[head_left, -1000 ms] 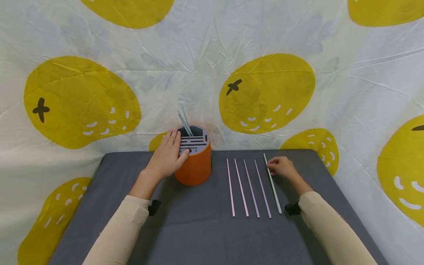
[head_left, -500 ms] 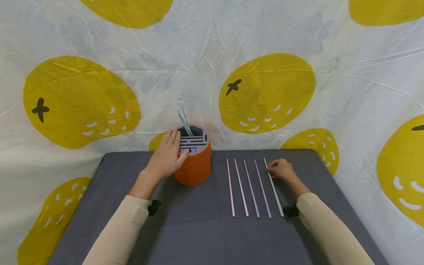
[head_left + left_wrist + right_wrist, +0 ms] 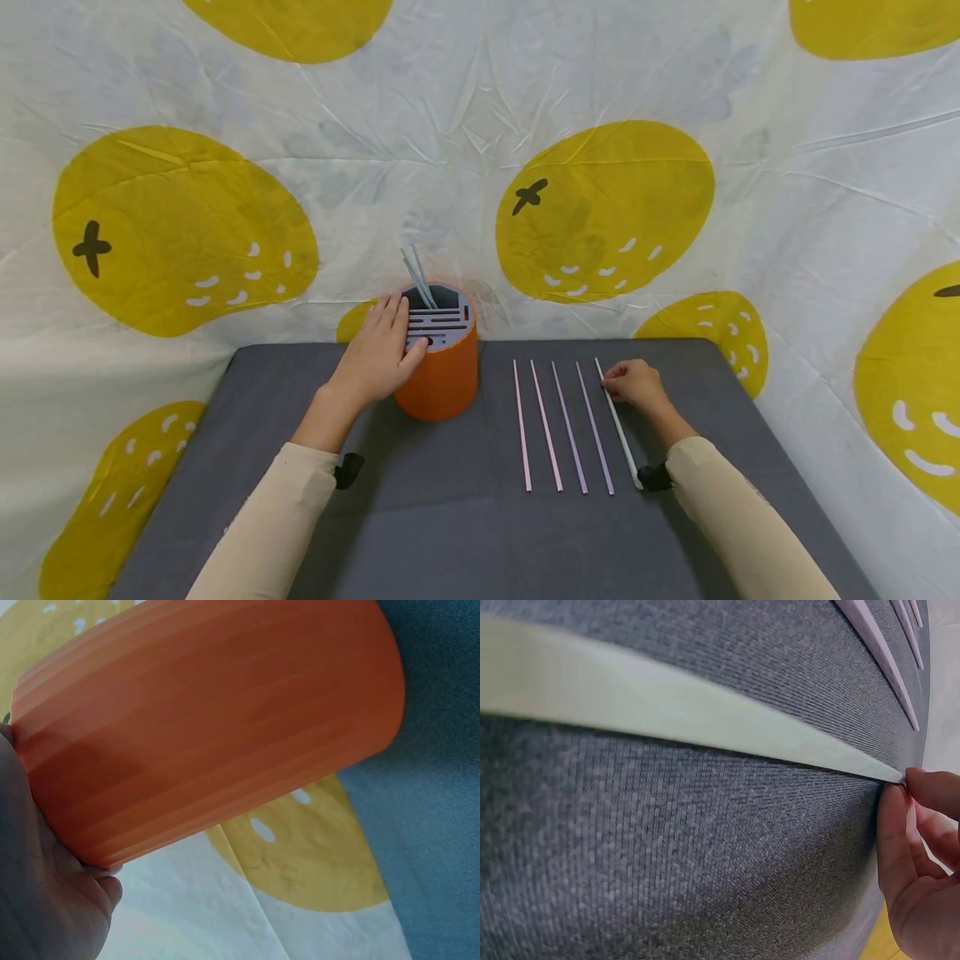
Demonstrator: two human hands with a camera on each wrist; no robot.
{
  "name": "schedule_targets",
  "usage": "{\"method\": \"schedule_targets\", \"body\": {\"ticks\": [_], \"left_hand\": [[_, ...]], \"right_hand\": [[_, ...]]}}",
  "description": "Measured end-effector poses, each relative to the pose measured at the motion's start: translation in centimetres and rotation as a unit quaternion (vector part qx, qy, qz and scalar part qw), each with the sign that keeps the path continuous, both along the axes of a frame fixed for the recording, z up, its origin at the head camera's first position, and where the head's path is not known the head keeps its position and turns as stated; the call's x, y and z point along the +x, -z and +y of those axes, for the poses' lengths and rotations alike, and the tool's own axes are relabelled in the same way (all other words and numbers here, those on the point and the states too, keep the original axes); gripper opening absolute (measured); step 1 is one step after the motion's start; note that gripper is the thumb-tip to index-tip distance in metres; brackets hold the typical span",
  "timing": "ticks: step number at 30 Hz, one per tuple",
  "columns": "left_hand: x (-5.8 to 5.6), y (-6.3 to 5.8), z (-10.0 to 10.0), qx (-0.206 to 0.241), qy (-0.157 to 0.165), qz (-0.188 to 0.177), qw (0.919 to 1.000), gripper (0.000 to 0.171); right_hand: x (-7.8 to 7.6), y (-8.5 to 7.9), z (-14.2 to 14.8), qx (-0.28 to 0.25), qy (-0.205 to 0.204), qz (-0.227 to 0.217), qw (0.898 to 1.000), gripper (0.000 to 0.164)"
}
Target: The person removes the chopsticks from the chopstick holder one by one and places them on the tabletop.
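Note:
An orange knife block (image 3: 438, 379) stands at the back of the table, with a grey slotted top. My left hand (image 3: 375, 346) rests on the left edge of that top, fingers straight and thumb spread over its front. In the left wrist view the orange wall (image 3: 217, 727) fills most of the picture. At the right, my right hand (image 3: 636, 385) pinches a pale green stick (image 3: 619, 429) near its far end between thumb and fingertips. The stick lies along the table. The right wrist view shows the pinch at the tip of the green stick (image 3: 705, 712).
Two pink sticks (image 3: 522, 425) and two lilac sticks (image 3: 594, 425) lie in a row left of the green one. Light blue sticks (image 3: 420, 279) poke out of the block's rear opening. A fruit-patterned cloth (image 3: 450, 108) hangs behind the dark grey table (image 3: 450, 533).
The right hand has drawn the green stick slightly toward me, then shifted its far end a little left. The left hand and the orange block have stayed in place.

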State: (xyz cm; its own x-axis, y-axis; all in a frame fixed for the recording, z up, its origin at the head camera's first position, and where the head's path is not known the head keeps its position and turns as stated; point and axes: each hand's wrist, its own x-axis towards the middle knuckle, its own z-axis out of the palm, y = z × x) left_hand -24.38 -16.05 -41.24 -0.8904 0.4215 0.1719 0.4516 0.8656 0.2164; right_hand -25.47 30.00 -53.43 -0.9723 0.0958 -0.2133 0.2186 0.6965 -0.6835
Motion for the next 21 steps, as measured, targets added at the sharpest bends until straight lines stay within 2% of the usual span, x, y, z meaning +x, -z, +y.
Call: {"method": "schedule_targets", "body": {"ticks": [4, 12, 21], "left_hand": [[0.0, 0.0, 0.0, -0.001, 0.002, 0.0, 1.0, 0.079], [0.1, -0.1, 0.0, -0.002, 0.0, -0.005, 1.0, 0.079], [0.1, -0.3, 0.1, -0.002, 0.002, -0.009, 1.0, 0.079]], "right_hand": [[0.1, 0.1, -0.1, -0.004, 0.007, 0.002, 1.0, 0.019], [0.3, -0.2, 0.2, -0.046, 0.021, 0.01, 0.999, 0.025], [-0.1, -1.8, 0.8, -0.05, -0.016, 0.044, 0.998, 0.031]]}}
